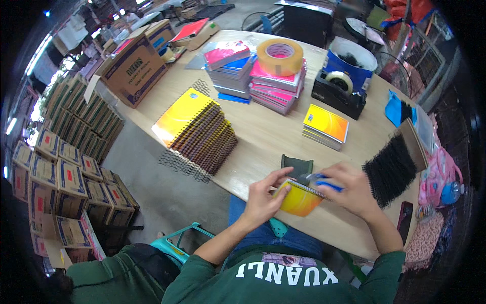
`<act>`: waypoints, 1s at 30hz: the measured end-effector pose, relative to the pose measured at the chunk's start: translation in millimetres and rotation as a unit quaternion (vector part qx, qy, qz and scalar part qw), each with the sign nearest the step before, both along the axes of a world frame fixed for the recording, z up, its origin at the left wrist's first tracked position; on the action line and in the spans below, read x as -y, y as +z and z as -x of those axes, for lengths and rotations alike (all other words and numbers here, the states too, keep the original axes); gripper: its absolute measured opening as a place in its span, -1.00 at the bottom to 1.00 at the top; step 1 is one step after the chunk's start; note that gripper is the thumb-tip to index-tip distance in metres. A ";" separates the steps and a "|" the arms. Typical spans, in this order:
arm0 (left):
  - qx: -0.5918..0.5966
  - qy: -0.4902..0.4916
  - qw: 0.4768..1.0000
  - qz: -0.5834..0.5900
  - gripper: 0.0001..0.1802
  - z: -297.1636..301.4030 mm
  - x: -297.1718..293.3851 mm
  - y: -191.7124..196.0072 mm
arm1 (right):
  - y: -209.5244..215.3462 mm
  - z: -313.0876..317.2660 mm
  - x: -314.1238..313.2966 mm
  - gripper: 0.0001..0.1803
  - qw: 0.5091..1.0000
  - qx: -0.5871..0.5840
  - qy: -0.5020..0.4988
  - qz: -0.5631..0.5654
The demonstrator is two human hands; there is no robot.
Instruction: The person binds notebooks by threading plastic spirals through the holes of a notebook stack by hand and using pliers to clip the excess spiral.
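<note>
The single head view looks steeply down and forward from above the green shirt [273, 285], near the left hand [263, 197] and right hand [350, 187], facing across the surface [268, 134] (the fisheye lens bends straight edges).

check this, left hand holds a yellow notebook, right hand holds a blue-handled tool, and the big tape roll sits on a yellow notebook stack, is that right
The stack's colour is wrong: in the head view, the big tape roll sits on the pink notebook stack. The left hand does hold a yellow notebook, and the right hand holds a blue-handled tool.
</note>
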State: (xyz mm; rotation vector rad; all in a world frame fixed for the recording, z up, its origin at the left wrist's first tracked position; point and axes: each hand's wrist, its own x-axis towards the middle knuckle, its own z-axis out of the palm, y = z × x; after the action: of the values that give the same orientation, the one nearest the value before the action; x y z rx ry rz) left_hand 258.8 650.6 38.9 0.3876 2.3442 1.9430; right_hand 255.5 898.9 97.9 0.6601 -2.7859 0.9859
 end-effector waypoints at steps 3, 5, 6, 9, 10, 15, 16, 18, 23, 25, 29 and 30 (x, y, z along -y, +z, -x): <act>-0.235 0.146 0.960 0.047 -0.56 14.8 58.7 52.9 | 23.1 -2.4 -19.3 -0.65 0.990 -0.084 -0.094 0.069; -0.247 0.290 0.923 0.054 -0.62 28.1 87.9 97.3 | 26.0 -6.9 -31.6 -0.66 0.980 -0.089 -0.158 0.087; -0.277 0.364 0.884 0.094 -0.65 30.6 106.9 122.8 | 23.8 -6.3 -32.6 -0.65 0.981 -0.083 -0.150 0.086; -0.338 0.379 0.861 0.015 -0.67 72.0 169.5 126.2 | 9.5 -7.3 -31.1 -0.65 0.985 -0.065 -0.137 0.079; -0.311 0.371 0.875 -0.011 -0.68 80.8 177.2 123.8 | 4.1 -8.2 -30.6 -0.65 0.986 -0.057 -0.137 0.078; -0.242 0.427 0.838 0.239 -0.65 96.9 207.9 102.2 | -36.2 -6.0 -31.3 -0.69 0.986 -0.046 -0.148 0.062; -0.226 0.417 0.839 0.266 -0.64 98.1 213.3 97.9 | -44.4 -6.5 -31.6 -0.67 0.986 -0.024 -0.153 0.053; -0.199 0.389 0.845 0.308 -0.65 97.6 221.1 94.6 | -65.8 -1.9 -33.3 -0.65 0.988 -0.028 -0.150 0.003; -0.311 0.407 0.788 0.341 -0.62 81.6 206.5 111.0 | -117.2 21.0 -42.6 -0.57 0.989 -0.067 -0.127 -0.016; -0.412 0.391 0.802 0.185 -0.58 48.2 153.1 129.6 | -133.3 34.8 -42.6 -0.55 0.981 -0.132 -0.135 -0.044; -0.236 0.011 0.970 0.049 -0.57 50.1 30.2 103.9 | -122.7 25.8 -40.8 -0.53 0.959 -0.213 -0.174 -0.067; -0.197 -0.026 0.976 0.087 -0.57 75.5 1.2 88.9 | -110.5 22.1 -38.4 -0.64 0.954 -0.228 -0.182 -0.065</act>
State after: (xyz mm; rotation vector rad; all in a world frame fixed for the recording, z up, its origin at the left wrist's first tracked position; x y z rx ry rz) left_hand 183.2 649.4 127.9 0.8810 2.6753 1.7502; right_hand 233.4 937.3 -12.6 0.3137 -2.4425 0.5035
